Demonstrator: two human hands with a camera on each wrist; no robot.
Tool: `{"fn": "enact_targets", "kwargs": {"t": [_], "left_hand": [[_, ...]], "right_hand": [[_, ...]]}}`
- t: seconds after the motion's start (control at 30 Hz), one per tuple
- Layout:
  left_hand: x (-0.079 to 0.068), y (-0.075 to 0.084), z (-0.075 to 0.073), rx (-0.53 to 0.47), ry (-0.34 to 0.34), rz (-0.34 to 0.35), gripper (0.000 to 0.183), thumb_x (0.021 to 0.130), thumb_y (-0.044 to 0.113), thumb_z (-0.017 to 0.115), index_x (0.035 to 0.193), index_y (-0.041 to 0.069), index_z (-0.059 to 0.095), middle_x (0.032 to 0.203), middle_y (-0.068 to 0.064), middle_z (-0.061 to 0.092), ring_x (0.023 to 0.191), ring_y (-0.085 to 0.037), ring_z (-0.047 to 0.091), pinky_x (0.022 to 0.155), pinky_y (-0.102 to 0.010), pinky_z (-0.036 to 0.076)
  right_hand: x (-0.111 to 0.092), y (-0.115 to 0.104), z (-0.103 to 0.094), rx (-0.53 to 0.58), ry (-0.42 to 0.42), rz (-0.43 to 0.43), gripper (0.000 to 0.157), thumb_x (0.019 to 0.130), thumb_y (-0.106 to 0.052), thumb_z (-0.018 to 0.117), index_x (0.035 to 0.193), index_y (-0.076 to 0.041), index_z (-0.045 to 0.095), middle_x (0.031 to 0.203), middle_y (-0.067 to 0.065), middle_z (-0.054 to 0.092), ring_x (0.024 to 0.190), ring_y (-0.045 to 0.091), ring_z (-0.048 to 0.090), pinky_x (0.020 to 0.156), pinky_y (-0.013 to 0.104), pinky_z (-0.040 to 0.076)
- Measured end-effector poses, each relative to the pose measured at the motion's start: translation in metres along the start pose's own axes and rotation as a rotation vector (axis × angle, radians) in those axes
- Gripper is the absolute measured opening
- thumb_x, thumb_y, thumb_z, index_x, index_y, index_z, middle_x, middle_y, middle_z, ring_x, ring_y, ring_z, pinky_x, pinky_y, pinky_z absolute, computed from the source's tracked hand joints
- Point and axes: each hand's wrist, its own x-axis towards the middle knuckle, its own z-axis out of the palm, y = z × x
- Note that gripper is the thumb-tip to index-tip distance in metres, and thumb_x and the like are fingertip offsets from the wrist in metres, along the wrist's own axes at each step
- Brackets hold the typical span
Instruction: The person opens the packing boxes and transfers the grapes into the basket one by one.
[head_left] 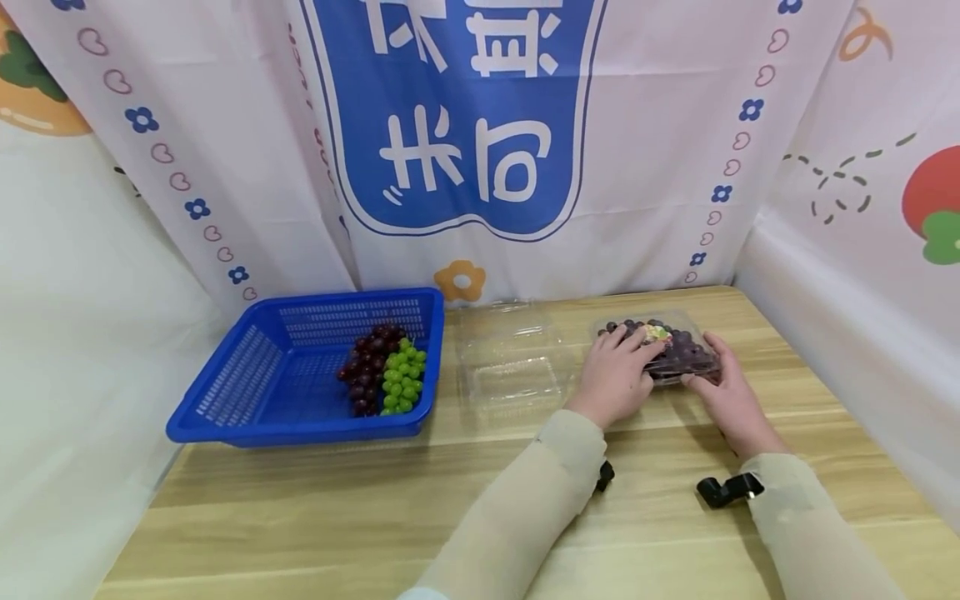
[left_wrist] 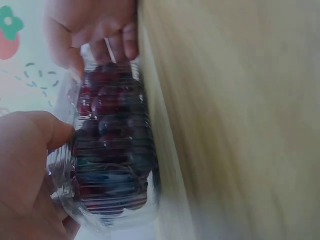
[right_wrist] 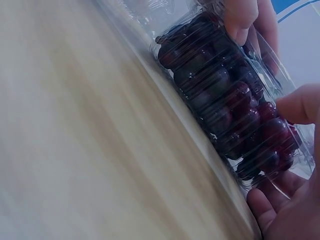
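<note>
A clear plastic clamshell box (head_left: 686, 367) full of dark grapes (left_wrist: 112, 125) sits on the right side of the table, its lid down, with a colourful sticker (head_left: 657, 334) on top. My left hand (head_left: 615, 375) lies over the lid, fingers spread across it and thumb at the front edge. At the box's right end, my right hand (head_left: 731, 400) grips the corner, thumb in front and fingers round the side. The right wrist view shows the grapes (right_wrist: 225, 95) through the ribbed front wall, with both hands at the lid's edge.
Left of the box stands another clear plastic clamshell (head_left: 510, 379), lid raised. Farther left, a blue plastic basket (head_left: 300, 431) holds red grapes (head_left: 367, 367) and green grapes (head_left: 403, 379). A printed cloth (head_left: 645, 192) hangs along the back edge of the wooden table (head_left: 315, 517).
</note>
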Motion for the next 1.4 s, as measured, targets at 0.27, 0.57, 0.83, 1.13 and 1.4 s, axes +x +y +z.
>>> {"fn": "enact_targets", "kwargs": {"t": [0.27,0.57,0.83,1.13,1.4], "left_hand": [[-0.0059,-0.0072,-0.0011,-0.019,0.059,0.030,0.053,0.102,0.029,0.051,0.154,0.039,0.043,0.161,0.009,0.035,0.150,-0.021,0.026,0.122,-0.042,0.017],[-0.0037,-0.0060,-0.0059,0.004,-0.002,0.061,0.051,0.104,0.030,0.049,0.155,0.038,0.041,0.163,0.009,0.031,0.152,-0.023,0.023,0.123,-0.043,0.013],[-0.0050,-0.0047,-0.0055,0.010,-0.031,0.056,0.048,0.106,0.029,0.048,0.153,0.038,0.044,0.160,0.014,0.033,0.151,-0.024,0.023,0.123,-0.042,0.014],[-0.0062,-0.0029,-0.0066,-0.007,-0.015,0.066,0.045,0.107,0.029,0.049,0.151,0.038,0.048,0.158,0.015,0.036,0.150,-0.024,0.026,0.122,-0.041,0.018],[-0.0067,-0.0013,-0.0058,0.004,-0.036,0.063,0.046,0.107,0.026,0.049,0.151,0.039,0.047,0.158,0.015,0.037,0.150,-0.025,0.027,0.121,-0.041,0.020]], "right_hand": [[-0.0012,-0.0055,0.0033,-0.010,0.025,0.015,0.083,0.100,-0.020,0.063,0.164,-0.018,0.010,0.163,0.027,0.015,0.144,0.050,0.023,0.115,0.066,0.016],[-0.0031,-0.0058,0.0021,-0.078,0.081,0.018,0.082,0.098,-0.020,0.065,0.163,-0.015,0.015,0.152,0.029,0.035,0.133,0.043,0.041,0.108,0.061,0.034],[-0.0069,-0.0091,0.0050,-0.131,0.092,0.019,0.080,0.098,-0.021,0.065,0.162,-0.013,0.017,0.141,0.028,0.043,0.123,0.035,0.047,0.098,0.043,0.042],[-0.0058,-0.0094,0.0015,-0.059,0.008,0.039,0.077,0.102,-0.011,0.052,0.163,-0.013,0.005,0.151,0.034,0.029,0.135,0.045,0.036,0.110,0.057,0.030],[-0.0041,-0.0040,-0.0021,-0.077,-0.022,0.008,0.067,0.106,-0.010,0.042,0.163,-0.010,0.007,0.151,0.034,0.030,0.130,0.039,0.041,0.093,0.021,0.042]]}}
